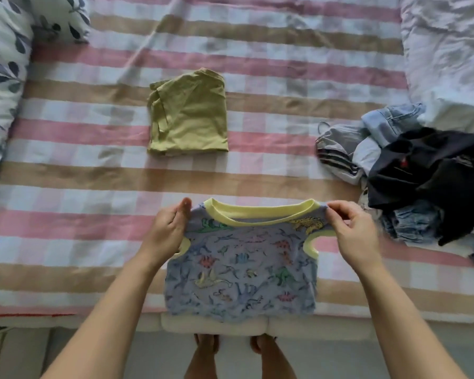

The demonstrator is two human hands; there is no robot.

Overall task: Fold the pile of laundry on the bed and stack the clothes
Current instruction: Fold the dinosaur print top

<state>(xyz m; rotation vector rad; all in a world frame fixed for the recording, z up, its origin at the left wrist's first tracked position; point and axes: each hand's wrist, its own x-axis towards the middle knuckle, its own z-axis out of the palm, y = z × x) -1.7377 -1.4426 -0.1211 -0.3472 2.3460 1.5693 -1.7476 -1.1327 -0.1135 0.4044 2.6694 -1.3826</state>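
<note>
Soft, even daylight, faint shadows, mild overall blur, wide-angle bowing at the edges of the bed (66, 170).

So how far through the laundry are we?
Done: one olive garment lies folded on the bed. In hand: the left hand and right hand pinch the dinosaur-print shirt by its shoulders, not yet folded. Left: the jumbled pile of denim and dark clothes on the right.
</note>
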